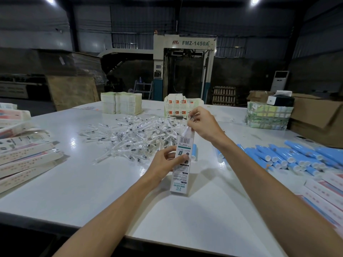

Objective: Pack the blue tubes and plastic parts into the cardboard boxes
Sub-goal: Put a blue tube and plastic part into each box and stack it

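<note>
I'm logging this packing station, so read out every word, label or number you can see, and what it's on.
"FMZ-1450A": on the machine behind the table.
Box: barcode and print, too blurred to read.
Flat cartons and stacks: print too small to read.

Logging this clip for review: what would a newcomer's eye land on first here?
At centre, the left hand grips an upright white box while the right hand pinches a clear plastic part at its top. Behind them a pile of plastic parts sprawls mid-table, and blue tubes lie heaped on the right.
</note>
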